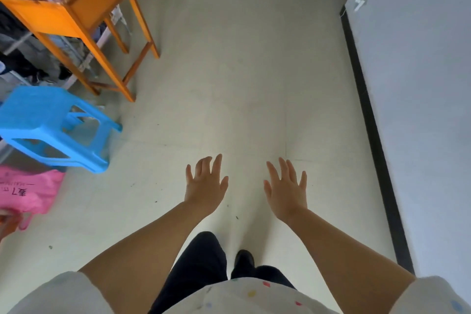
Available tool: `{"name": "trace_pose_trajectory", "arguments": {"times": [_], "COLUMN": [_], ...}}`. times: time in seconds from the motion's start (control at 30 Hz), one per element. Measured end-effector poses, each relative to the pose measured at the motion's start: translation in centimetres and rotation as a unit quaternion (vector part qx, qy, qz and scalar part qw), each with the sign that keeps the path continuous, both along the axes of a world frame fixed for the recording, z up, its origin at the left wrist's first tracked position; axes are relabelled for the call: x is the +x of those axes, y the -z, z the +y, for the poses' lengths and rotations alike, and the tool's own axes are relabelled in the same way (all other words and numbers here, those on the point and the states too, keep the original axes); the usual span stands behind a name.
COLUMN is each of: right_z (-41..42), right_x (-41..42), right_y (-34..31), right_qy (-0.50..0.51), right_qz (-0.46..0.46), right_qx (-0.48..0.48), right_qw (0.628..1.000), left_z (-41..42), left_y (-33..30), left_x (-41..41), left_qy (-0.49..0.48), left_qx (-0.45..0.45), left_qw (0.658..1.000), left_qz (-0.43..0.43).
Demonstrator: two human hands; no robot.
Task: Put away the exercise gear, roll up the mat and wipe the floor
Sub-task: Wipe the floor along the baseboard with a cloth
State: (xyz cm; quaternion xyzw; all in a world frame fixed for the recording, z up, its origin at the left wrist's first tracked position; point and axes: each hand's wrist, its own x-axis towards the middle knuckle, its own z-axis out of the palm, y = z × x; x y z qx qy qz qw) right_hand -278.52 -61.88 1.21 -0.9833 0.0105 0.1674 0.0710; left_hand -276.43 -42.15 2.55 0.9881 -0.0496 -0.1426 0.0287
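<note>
At the far left edge a pink bag (pixel 30 192) with printed characters lies on the floor (pixel 229 84), and just beside its lower corner a sliver of what may be another person's hand shows, too cropped to be sure. Above the bag stands a blue plastic stool (pixel 51 122), and beyond that an orange wooden surface (pixel 76 7) on slim legs, with dark, cluttered items underneath that are too blurred to name. Moving toward the middle, the left hand (pixel 206 185) is stretched forward over the floor, palm down, fingers spread and only lightly bent, with nothing in it. Beside it, with a gap of bare tile between, the right hand (pixel 286 188) is held the same way: fingers splayed, empty, at almost the same reach, so neither hand is clearly nearer to anything ahead. Below them dark trousers and one dark shoe (pixel 244 260) show the person standing. On the right runs a white wall (pixel 420 109) with a dark skirting strip (pixel 369 109) along its foot. No mat, exercise gear or wiping cloth can be made out here; the pale blurred shapes at the top edge are too indistinct to identify. The relation that matters, then, is that the task's things lie outside this view, and both hands hover over open floor that runs lengthwise straight ahead between the furniture and the wall. By my judgement, the floor is the only task item within reach, though nothing to wipe it with is in hand.
</note>
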Motion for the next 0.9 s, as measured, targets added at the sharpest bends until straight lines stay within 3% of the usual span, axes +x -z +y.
{"name": "trace_pose_trajectory", "arguments": {"times": [0.23,0.57,0.9], "right_z": [1.4,3.4,-1.8], "right_x": [15.7,43.3,66.9], "right_y": [1.2,-1.5,0.3], "right_qy": [-0.036,0.04,0.083], "right_qz": [-0.001,-0.015,0.013], "right_qx": [-0.017,-0.003,-0.018], "right_qw": [0.999,0.999,0.996], "left_z": [1.0,4.2,-2.5], "left_y": [1.6,-1.1,1.5], "left_x": [14.8,44.6,69.6], "left_qy": [-0.027,0.031,0.104], "left_qx": [-0.015,0.001,-0.024], "left_qw": [1.0,0.999,0.994], "left_qz": [0.004,-0.025,-0.004]}}
